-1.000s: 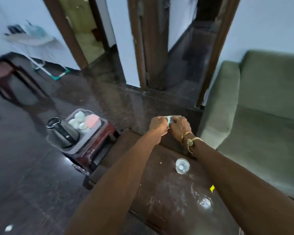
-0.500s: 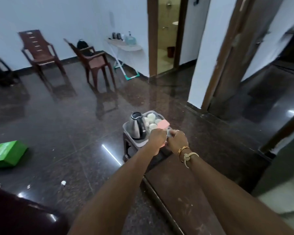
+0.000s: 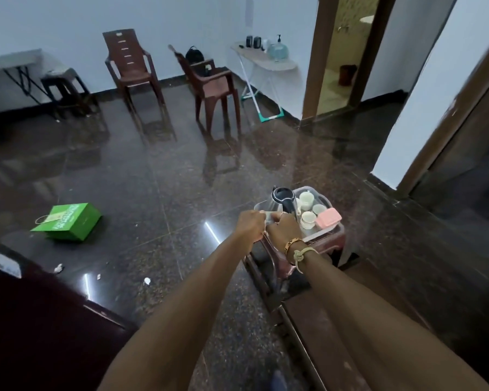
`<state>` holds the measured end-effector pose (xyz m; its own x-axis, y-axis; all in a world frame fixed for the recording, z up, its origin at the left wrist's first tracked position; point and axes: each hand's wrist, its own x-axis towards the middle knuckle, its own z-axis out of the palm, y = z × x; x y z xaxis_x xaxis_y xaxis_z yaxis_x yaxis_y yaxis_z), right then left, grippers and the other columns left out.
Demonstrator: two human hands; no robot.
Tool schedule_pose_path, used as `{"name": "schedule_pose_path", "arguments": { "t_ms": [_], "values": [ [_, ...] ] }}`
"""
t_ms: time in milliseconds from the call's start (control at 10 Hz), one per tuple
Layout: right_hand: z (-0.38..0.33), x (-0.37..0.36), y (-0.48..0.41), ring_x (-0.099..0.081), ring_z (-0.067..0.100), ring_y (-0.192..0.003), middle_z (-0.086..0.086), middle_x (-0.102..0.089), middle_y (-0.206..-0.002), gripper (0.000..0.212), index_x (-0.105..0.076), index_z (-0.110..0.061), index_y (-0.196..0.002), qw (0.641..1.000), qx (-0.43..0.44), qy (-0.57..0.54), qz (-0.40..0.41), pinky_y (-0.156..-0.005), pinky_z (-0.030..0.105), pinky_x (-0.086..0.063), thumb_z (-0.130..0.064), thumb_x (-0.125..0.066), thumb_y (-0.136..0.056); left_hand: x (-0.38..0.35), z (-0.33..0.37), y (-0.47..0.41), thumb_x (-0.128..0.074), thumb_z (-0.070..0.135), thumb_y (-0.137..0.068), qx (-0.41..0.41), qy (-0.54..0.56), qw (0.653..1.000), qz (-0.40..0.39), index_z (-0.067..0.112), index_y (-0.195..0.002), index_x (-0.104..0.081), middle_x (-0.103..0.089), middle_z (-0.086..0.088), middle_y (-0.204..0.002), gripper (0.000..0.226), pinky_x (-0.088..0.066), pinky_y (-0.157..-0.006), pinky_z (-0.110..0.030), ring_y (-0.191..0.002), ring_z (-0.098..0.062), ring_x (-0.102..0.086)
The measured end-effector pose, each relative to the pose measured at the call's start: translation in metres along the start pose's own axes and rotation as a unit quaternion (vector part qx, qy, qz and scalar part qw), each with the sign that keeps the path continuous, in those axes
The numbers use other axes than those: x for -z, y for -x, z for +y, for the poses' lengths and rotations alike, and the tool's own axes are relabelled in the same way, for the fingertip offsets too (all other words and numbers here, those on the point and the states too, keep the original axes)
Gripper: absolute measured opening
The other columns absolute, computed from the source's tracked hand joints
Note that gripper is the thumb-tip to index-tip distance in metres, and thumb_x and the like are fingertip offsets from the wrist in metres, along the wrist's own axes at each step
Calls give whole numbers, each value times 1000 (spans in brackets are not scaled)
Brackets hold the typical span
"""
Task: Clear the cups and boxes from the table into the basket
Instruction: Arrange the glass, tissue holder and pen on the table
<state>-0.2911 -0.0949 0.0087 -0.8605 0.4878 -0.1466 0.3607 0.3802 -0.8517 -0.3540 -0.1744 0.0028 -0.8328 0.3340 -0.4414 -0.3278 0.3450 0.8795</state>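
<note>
My left hand point(image 3: 250, 225) and my right hand point(image 3: 284, 231) are pressed together around a small pale item point(image 3: 270, 216). Most of it is hidden, so I cannot tell whether it is a cup or a box. The hands hover at the near left edge of the grey basket point(image 3: 326, 199), which sits on a reddish stool point(image 3: 332, 241). Inside the basket are a steel kettle point(image 3: 282, 199), white cups point(image 3: 306, 198) point(image 3: 307, 220) and a pink box point(image 3: 328, 219). The brown table point(image 3: 350, 334) shows at the lower right, partly under my forearms.
A green box point(image 3: 68, 221) lies on the glossy dark floor to the left. Two brown plastic chairs point(image 3: 133, 66) point(image 3: 212, 83) and a white side table point(image 3: 266, 62) stand by the far wall. A dark cabinet edge point(image 3: 26, 320) fills the lower left.
My view has swung left from the sofa and table towards the basket. Both hands, still closed on the pale item, have travelled from over the table to the basket's near edge.
</note>
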Motion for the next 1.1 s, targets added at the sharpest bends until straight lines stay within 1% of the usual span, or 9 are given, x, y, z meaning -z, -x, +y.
{"name": "schedule_pose_path", "arguments": {
  "t_ms": [100,300,500,600,700,800,900,1000,1100],
  "values": [
    [6,-8,-35,-61,23,-77,16,-74,-90,29,-73,-2,-88,1000,1,6,-1,-65,26,-38,-18,-51,-98,1,7,-32,-44,17,-102,7,-12,1000,12,-5,-129,-56,-59,-26,-132,38,-51,-73,-27,-69,-11,-54],
    [10,13,-101,-66,29,-95,16,-74,-101,25,-73,-3,-101,1000,-27,12,7,-85,37,-52,-15,-52,-95,-22,37,-89,-45,15,-100,15,-15,1000,6,-6,-126,-58,-58,-28,-131,35,-50,-82,-34,-67,-12,-53],
    [21,55,-151,-57,27,-81,17,-66,-85,18,-63,-6,-82,997,-53,28,41,-68,30,-39,-11,-51,-94,-68,76,-134,-45,16,-101,-1,-13,999,-49,-2,-131,-56,-59,-23,-134,37,-54,-78,-31,-69,-10,-55],
    [32,74,-168,-62,32,-89,16,-69,-93,20,-68,1,-93,995,-76,28,64,-75,35,-46,-11,-52,-93,-90,87,-152,-45,16,-101,0,-42,996,-78,-3,-130,-56,-59,-24,-133,36,-54,-82,-34,-70,-11,-55],
    [47,88,-180,-58,28,-83,11,-64,-86,22,-70,-1,-94,991,-98,25,92,-78,39,-48,-11,-51,-92,-111,91,-167,-45,16,-101,37,-4,995,-96,-1,-131,-55,-58,-23,-134,36,-54,-86,-35,-88,-19,-64],
    [65,97,-190,-60,26,-87,8,-68,-90,24,-73,-6,-98,984,-133,16,121,-82,38,-50,-14,-51,-93,-137,94,-193,-48,22,-101,-60,-235,957,-159,5,-130,-55,-59,-9,-133,33,-45,-100,-30,-123,-22,-56],
    [77,103,-201,-65,26,-98,6,-72,-103,27,-74,-13,-108,969,-187,-6,162,-85,31,-50,-22,-53,-92,-155,89,-210,-45,18,-102,9,-141,974,-177,2,-134,-52,-58,-16,-136,36,-50,-100,-36,-106,-20,-63],
    [84,106,-215,-66,24,-102,3,-73,-110,27,-73,-21,-111,954,-230,-15,190,-81,27,-50,-26,-54,-92,-172,89,-236,-46,14,-101,10,-131,966,-224,-1,-133,-54,-59,-21,-135,37,-54,-96,-44,-74,-8,-58],
    [85,105,-231,-67,23,-98,5,-74,-106,25,-74,-20,-108,941,-249,-33,225,-72,20,-40,-22,-57,-91,-175,100,-253,-48,17,-99,-15,-177,947,-268,5,-130,-59,-62,-17,-131,35,-54,-97,-42,-87,-16,-66]
  ]
}}
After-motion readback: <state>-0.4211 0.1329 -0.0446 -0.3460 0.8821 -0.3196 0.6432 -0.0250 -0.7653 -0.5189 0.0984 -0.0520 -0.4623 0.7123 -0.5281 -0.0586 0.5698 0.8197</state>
